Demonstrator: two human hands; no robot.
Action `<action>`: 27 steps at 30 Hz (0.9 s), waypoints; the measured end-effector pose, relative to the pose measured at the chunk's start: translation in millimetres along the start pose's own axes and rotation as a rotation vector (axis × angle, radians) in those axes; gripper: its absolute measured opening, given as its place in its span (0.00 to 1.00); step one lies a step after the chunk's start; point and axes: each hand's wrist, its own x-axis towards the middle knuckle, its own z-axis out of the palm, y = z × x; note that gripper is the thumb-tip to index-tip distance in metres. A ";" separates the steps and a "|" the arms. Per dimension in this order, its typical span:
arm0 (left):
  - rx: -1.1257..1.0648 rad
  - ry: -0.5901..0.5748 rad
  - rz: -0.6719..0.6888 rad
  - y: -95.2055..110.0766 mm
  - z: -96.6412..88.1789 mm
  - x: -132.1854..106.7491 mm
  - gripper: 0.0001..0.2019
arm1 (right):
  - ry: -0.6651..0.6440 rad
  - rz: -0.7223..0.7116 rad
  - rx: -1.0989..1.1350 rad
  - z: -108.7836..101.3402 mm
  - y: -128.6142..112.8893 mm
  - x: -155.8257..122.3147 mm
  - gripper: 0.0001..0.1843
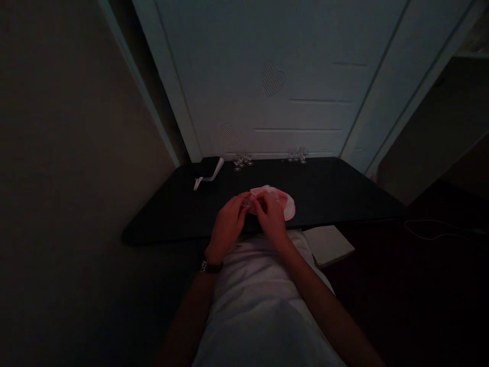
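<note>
Near the front edge of the dark table (328, 188), my left hand (228, 220) has its fingers closed around a small clear glass (246, 203). My right hand (272, 215) pinches a pink and white cloth (289, 208) against that glass. Most of the cloth spreads out to the right, beyond my right fingers. Both hands meet at the glass, and the fingers hide much of its shape. The room is dim, so fine detail is lost.
Small stemmed glasses stand in two groups at the table's back, one left (243, 161) and one right (298, 155). A black item with white edges (209, 171) lies back left. A pale flat box (331, 244) sits below the front edge. A panelled door (229, 76) rises behind.
</note>
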 end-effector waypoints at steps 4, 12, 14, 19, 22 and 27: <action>0.019 0.001 0.013 -1.0 0.7 0.2 0.15 | 0.008 0.015 0.012 0.8 -0.6 -0.5 0.11; 0.014 0.029 -0.038 -0.6 1.1 -1.0 0.18 | 0.036 0.023 0.062 0.9 -0.6 -0.4 0.10; 0.002 0.032 -0.068 0.0 0.8 -1.2 0.18 | 0.045 0.024 0.069 1.0 -0.2 -0.3 0.09; 0.003 0.014 -0.060 2.1 -1.6 -1.0 0.14 | 0.059 0.045 0.053 0.6 -1.2 -0.1 0.08; 0.020 0.014 -0.053 2.3 -2.1 -0.5 0.12 | 0.063 0.039 0.054 -0.2 -2.8 -0.3 0.09; 0.043 0.022 -0.050 1.0 -1.0 0.0 0.11 | 0.073 0.011 0.018 -0.9 -2.1 -0.8 0.11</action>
